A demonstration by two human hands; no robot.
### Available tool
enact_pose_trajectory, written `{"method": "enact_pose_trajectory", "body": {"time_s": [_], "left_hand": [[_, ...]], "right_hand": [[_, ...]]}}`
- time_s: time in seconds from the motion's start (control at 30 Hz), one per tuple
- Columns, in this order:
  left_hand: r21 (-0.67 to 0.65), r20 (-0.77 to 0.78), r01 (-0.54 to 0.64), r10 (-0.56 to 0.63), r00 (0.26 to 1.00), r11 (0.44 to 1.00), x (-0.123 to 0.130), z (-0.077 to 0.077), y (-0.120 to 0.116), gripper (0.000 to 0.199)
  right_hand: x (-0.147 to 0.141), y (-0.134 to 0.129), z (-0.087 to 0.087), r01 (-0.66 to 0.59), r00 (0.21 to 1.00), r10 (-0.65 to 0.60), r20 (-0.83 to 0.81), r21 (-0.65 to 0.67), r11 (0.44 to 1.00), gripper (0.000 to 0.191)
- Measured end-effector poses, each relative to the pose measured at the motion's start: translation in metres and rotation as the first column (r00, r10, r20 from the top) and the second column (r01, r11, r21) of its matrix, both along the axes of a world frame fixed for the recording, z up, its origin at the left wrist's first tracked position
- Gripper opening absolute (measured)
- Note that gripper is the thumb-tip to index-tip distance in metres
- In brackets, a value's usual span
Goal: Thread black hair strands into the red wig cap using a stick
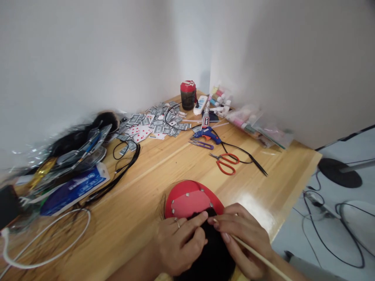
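Note:
A red rounded form (211, 195) with a pink patch (187, 203) lies near the table's front edge; small silvery dots line the patch. Dark hair-like material (218, 249) covers its near side. My left hand (181, 244), with a ring on one finger, is curled on this black hair, its index finger pressing at the patch's lower edge. Between the fingers of my right hand (246, 238) is a thin pale stick (258, 255), its tip close to the left index finger. The hands hide part of the black hair.
Orange-handled scissors (225, 162), purple thread snips (202, 145) and a blue glue gun (208, 134) lie beyond. Further back are scattered playing cards (142, 132) and a red-lidded jar (188, 95). Hair and packets (79, 187) pile at left; plastic bags (249, 121) sit right.

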State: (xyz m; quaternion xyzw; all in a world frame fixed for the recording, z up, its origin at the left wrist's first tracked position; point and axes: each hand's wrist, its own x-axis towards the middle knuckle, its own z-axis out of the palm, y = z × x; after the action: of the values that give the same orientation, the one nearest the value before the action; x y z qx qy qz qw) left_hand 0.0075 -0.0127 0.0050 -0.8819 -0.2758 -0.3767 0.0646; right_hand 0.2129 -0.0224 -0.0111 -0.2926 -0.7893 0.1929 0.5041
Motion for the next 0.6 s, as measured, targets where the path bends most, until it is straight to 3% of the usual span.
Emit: {"method": "enact_pose_trajectory", "body": {"time_s": [0.1,0.17,0.23,0.3,0.4,0.47,0.53,0.6], "left_hand": [[0.056,0.011,0.000,-0.001,1.000,0.998,0.000,-0.005,-0.003,0.025],[0.073,0.028,-0.029,0.027,0.999,0.997,0.001,-0.012,-0.006,0.025],[0.093,0.056,-0.046,0.041,0.998,0.995,0.002,-0.022,-0.011,0.026],[0.115,0.041,-0.026,0.021,0.999,0.993,0.003,-0.032,-0.014,0.026],[0.122,-0.035,0.011,-0.006,0.999,0.992,0.004,-0.042,-0.013,0.025],[0.147,0.002,0.011,-0.011,1.000,0.989,0.005,-0.041,-0.009,0.023],[0.213,0.120,0.002,-0.028,0.992,0.977,0.006,-0.035,-0.005,0.023],[0.254,0.212,-0.016,-0.040,0.976,0.967,0.007,-0.026,-0.003,0.029]], "right_hand": [[0.004,-0.003,0.001,0.041,0.999,-0.041,-0.018,-0.028,0.999,0.044],[0.004,-0.002,0.001,0.149,0.988,-0.153,-0.025,-0.104,0.983,0.038],[0.002,0.001,-0.004,0.293,0.949,-0.312,-0.048,-0.234,0.927,0.029],[-0.001,0.007,-0.017,0.381,0.889,-0.449,-0.084,-0.404,0.831,0.022],[-0.006,0.020,-0.044,0.285,0.876,-0.467,-0.122,-0.650,0.704,0.024],[-0.008,0.028,-0.057,0.221,0.882,-0.451,-0.138,-0.724,0.653,0.030],[-0.008,0.032,-0.063,0.201,0.881,-0.448,-0.154,-0.735,0.647,0.031],[-0.008,0.032,-0.062,0.179,0.881,-0.433,-0.192,-0.712,0.679,0.029]]}}
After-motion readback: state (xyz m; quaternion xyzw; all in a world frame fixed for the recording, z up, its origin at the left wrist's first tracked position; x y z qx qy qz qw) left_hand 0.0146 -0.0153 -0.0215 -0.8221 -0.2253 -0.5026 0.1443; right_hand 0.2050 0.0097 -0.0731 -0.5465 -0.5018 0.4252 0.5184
